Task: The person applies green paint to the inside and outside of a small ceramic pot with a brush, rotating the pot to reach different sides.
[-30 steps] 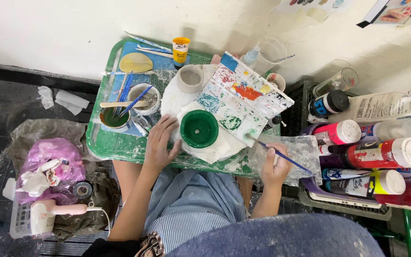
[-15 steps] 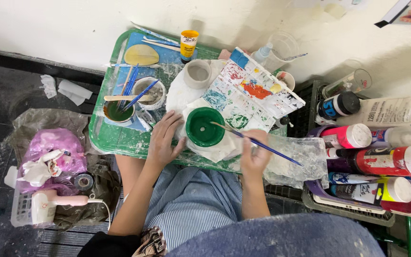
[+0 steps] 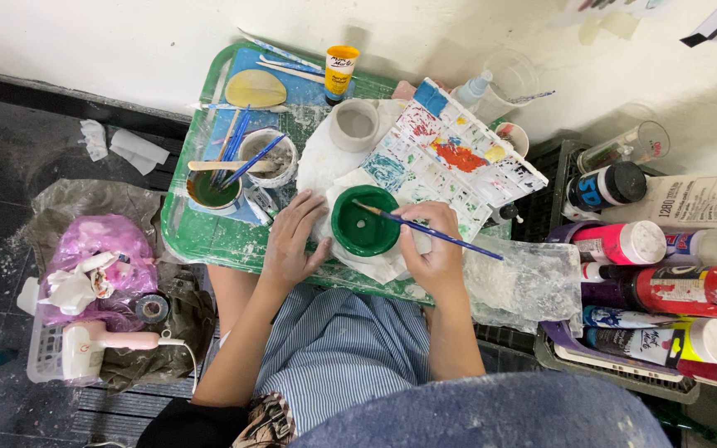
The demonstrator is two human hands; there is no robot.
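1. My right hand (image 3: 435,253) was closed in a pinch around a thin blue-handled paintbrush (image 3: 425,230), whose bristle end reached over the rim into the small round green-painted pot (image 3: 364,222), while the handle pointed out to my right.
2. My left hand (image 3: 290,241) lay open and flat, fingers spread, holding nothing; its fingertips rested just beside the pot's left wall, on the white paper sheet (image 3: 325,178) under it.
3. The pot sat upright at the near edge of the green plastic tray (image 3: 201,236) across my lap, between my two hands.
4. To paint it well, I judged that the left hand should brace the pot, while the brush made short, light strokes along the inner wall, so that the green went on evenly and did not pool at the bottom.
5. Just behind the pot lay the white compartmented paint palette (image 3: 458,158), smeared with red, blue and green, and an unpainted grey clay cup (image 3: 353,124).
6. Farther left stood a cup of greenish water (image 3: 212,192) with brushes in it, and to my right paint bottles (image 3: 674,290) lay in a crate.
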